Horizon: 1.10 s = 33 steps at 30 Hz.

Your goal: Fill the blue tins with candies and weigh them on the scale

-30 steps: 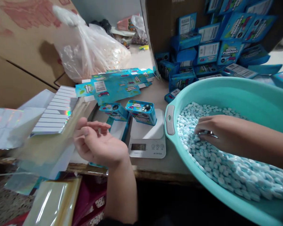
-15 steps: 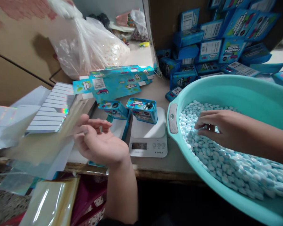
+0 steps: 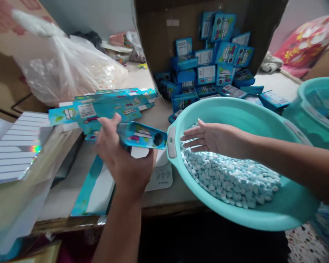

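Two hands in shot. The left hand [image 3: 126, 160] has its fingers and thumb curled around one little blue box [image 3: 141, 137], holding it up beside the basin's handle; there's some blur, but I count one box there. The right hand [image 3: 208, 138] has all its fingers stretched out, palm bare, over the candies [image 3: 222, 179]. Can't tell if it's touching them, and there are way too many to count.

They fill the bottom of one teal basin [image 3: 235, 113]; a second basin [image 3: 296, 113] at the far right has a few more boxes in it, number unclear. One scale [image 3: 163, 179], mostly hidden behind the left hand. One big carton [image 3: 164, 22] at the back with a pile [image 3: 205, 73], roughly twenty boxes, some overlapping. Also one knotted plastic bag [image 3: 71, 73] and one red bag [image 3: 309, 44].
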Available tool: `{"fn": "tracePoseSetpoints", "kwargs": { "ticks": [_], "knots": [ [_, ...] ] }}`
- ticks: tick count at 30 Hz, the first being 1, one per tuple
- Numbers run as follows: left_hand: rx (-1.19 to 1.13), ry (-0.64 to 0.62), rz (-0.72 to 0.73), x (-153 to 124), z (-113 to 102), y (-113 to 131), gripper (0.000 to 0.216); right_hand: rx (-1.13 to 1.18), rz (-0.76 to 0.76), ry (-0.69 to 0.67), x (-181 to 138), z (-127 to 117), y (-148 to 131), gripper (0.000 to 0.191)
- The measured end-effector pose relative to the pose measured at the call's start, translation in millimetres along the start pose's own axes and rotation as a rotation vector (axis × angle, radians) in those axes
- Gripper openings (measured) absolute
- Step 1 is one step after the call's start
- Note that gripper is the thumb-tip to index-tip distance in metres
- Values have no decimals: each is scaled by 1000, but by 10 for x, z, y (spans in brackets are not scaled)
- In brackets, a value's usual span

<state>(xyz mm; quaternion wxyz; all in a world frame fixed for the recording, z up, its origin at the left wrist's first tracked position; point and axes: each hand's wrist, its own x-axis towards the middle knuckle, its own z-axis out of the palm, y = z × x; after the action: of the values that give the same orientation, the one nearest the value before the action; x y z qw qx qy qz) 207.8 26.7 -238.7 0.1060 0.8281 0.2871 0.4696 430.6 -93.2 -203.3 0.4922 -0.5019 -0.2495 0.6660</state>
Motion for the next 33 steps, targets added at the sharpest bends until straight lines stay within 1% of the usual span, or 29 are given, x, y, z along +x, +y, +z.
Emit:
{"fn": "tracePoseSetpoints", "kwargs": {
  "ticks": [2, 3, 5, 7, 8, 10, 12, 14, 16, 18, 20, 21, 24, 25, 26, 28, 31, 33],
  "knots": [
    [98, 13, 211, 148, -69, 66, 63, 155, 29, -31, -22, 9, -34, 56],
    [156, 13, 328, 224, -88, 94, 55, 203, 26, -39, -36, 15, -50, 58],
    [229, 11, 529, 354, -89, 138, 54, 251, 11, -44, -61, 22, -75, 59],
    [217, 40, 632, 431, -58, 166, 58, 263, 7, -48, -73, 17, -88, 58],
    [194, 45, 650, 446, -37, 174, 59, 259, 11, -49, -73, 9, -90, 58],
    [165, 35, 607, 441, -4, 176, 62, 228, 17, -39, -55, -19, -83, 58],
    [201, 10, 501, 409, 6, 152, 66, 119, -21, 17, -22, -56, -63, 62],
    [255, -9, 398, 373, -11, 99, 71, -104, -126, 122, 14, -92, -34, 65],
    [249, -5, 323, 343, -46, 27, 78, -352, -239, 230, 40, -115, -4, 67],
    [228, 40, 297, 329, -81, -35, 79, -477, -274, 269, 55, -124, 17, 71],
    [234, 103, 291, 341, -103, -52, 71, -444, -240, 239, 63, -121, 31, 74],
    [235, 85, 294, 359, -105, -39, 66, -398, -213, 214, 67, -118, 36, 75],
    [192, -84, 363, 440, -75, 65, 57, -289, -144, 170, 78, -107, 48, 77],
    [179, -124, 407, 467, -57, 107, 58, -280, -128, 168, 79, -104, 51, 77],
    [171, -134, 449, 487, -37, 145, 58, -281, -115, 166, 78, -101, 51, 77],
    [153, -85, 490, 503, -3, 200, 59, -287, -109, 163, 70, -94, 45, 77],
    [130, -49, 469, 478, 26, 222, 59, -293, -112, 153, 51, -80, 24, 75],
    [172, -49, 460, 451, 35, 210, 60, -300, -113, 158, 45, -73, 16, 74]
  ]
}}
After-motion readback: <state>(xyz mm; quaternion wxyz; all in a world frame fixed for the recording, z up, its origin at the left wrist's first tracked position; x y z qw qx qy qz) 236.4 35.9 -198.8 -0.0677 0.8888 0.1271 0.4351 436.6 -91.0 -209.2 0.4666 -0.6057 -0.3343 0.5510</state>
